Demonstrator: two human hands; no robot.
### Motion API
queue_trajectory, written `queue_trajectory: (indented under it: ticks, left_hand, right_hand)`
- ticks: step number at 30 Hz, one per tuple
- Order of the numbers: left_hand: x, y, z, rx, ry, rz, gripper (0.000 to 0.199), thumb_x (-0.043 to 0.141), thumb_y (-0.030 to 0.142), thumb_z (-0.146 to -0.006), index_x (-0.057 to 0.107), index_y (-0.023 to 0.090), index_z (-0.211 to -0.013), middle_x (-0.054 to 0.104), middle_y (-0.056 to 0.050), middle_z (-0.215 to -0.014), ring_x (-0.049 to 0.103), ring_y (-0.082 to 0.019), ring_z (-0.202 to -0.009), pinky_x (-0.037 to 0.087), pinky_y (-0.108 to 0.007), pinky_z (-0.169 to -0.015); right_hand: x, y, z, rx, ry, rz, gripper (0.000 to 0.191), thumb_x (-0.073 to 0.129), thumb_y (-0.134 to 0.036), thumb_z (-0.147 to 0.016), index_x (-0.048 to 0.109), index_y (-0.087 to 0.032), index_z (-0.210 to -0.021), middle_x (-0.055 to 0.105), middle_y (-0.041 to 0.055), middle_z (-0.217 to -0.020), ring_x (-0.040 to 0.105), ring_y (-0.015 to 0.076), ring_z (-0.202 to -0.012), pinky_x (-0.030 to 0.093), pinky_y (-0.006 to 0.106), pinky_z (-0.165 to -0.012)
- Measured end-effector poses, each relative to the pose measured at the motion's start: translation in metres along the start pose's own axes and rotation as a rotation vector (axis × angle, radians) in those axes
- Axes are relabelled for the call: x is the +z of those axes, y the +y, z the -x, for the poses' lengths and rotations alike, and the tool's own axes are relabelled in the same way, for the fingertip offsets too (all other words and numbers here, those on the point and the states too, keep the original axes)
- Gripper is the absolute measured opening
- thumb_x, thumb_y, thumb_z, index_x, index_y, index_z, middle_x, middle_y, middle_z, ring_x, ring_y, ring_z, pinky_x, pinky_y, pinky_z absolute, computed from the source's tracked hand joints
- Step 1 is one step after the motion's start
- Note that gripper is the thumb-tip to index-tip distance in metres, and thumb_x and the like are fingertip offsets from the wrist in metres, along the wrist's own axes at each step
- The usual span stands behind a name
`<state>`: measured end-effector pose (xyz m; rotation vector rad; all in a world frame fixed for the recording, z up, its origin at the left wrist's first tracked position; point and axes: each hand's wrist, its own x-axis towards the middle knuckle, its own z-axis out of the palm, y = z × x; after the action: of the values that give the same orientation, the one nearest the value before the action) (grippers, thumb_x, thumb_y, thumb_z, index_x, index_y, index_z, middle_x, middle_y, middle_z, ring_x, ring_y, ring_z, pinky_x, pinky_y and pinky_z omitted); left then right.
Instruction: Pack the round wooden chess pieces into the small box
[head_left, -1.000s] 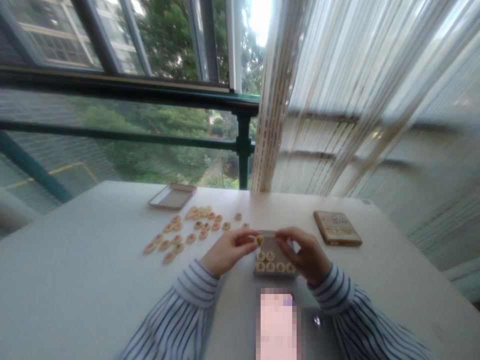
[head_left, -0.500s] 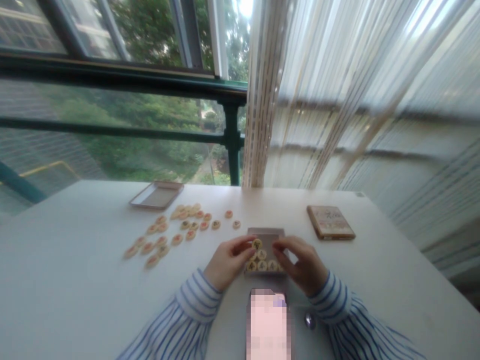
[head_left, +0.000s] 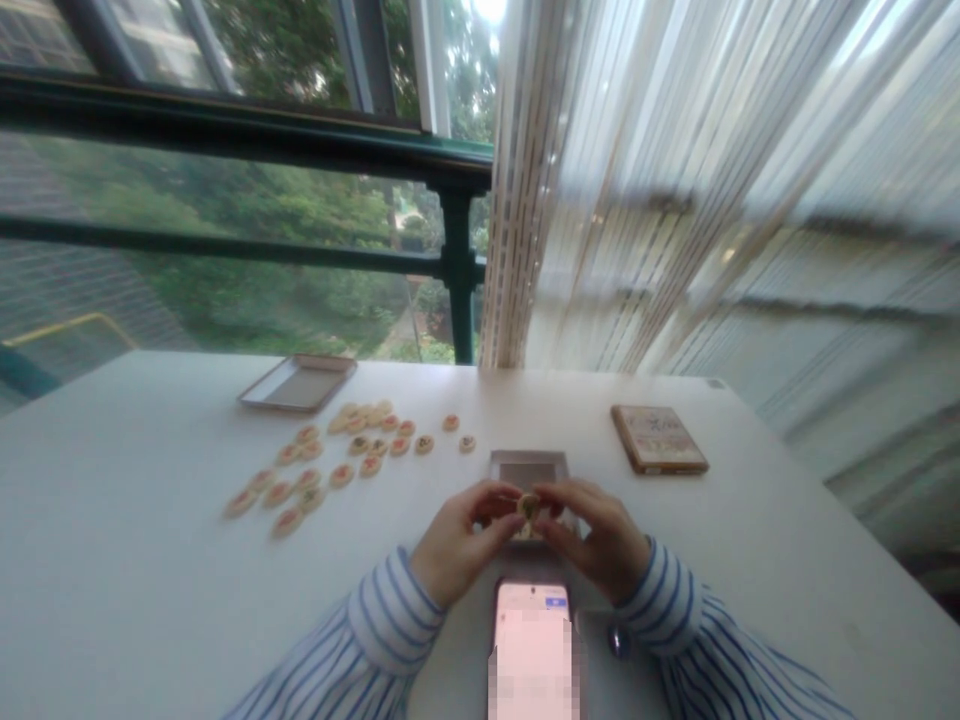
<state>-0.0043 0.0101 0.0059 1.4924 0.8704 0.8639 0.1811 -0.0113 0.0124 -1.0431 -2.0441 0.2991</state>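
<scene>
Between the fingertips of both hands is a round Chinese chess piece (head_left: 528, 506), pale wood with a dark character. My left hand (head_left: 469, 540) pinches it from the left, and my right hand (head_left: 596, 530) grips its right edge. Both hands are over a shallow open box (head_left: 529, 457) whose far rim shows. Other pieces lie in the near part of the box, mostly hidden by my fingers. To the left, several loose Chinese chess pieces (head_left: 342, 475), with red or dark characters, are scattered on the white table (head_left: 150, 590).
A shallow tray-like lid (head_left: 298, 385) lies at the back left. A flat printed box (head_left: 660, 438) rests at the right. Close in front of me is a phone (head_left: 532, 640), with a small shiny dark object (head_left: 618, 641) beside it. A railing (head_left: 457, 270) and a string curtain (head_left: 514, 200) stand behind the table.
The piece at my left fingertips has shifted right and nearer to me. My right hand has come leftward and now holds it too. The view has shifted slightly.
</scene>
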Motion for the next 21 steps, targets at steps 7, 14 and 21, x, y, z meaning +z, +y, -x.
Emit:
queue_trajectory:
  ticks: [7,14,21]
  left_hand:
    - [0.0006,-0.0021,0.0012,0.012,-0.006,0.021,0.03,0.06,0.032,-0.072,0.06,0.013,-0.096,0.067,-0.009,-0.09,0.062,-0.02,-0.082,0.047,-0.033,-0.077]
    - [0.0016,0.0015,0.0016,0.015,-0.003,0.0,0.03,0.06,0.031,-0.072,0.064,0.013,-0.096,0.068,-0.01,-0.093,0.062,-0.021,-0.086,0.048,-0.035,-0.08]
    - [0.003,0.0002,0.0017,-0.025,0.011,-0.006,0.03,0.061,0.031,-0.071,0.066,0.015,-0.096,0.068,-0.009,-0.095,0.061,-0.023,-0.089,0.046,-0.037,-0.084]
  right_hand:
    - [0.0001,-0.0014,-0.0001,0.041,-0.029,-0.057,0.025,0.058,-0.027,-0.076,0.058,-0.019,-0.099,0.064,0.0056,-0.081,0.058,0.0144,-0.07,0.047,0.028,-0.066]
    - [-0.0006,-0.0042,-0.0003,0.09,-0.016,-0.071,0.021,0.06,-0.03,-0.073,0.059,-0.018,-0.091,0.063,0.0044,-0.076,0.057,0.0141,-0.069,0.046,0.027,-0.063]
    - [-0.001,-0.0067,-0.0015,0.119,0.007,-0.094,0.013,0.06,-0.025,-0.073,0.06,-0.018,-0.083,0.063,0.0021,-0.07,0.057,0.0116,-0.062,0.047,0.024,-0.059]
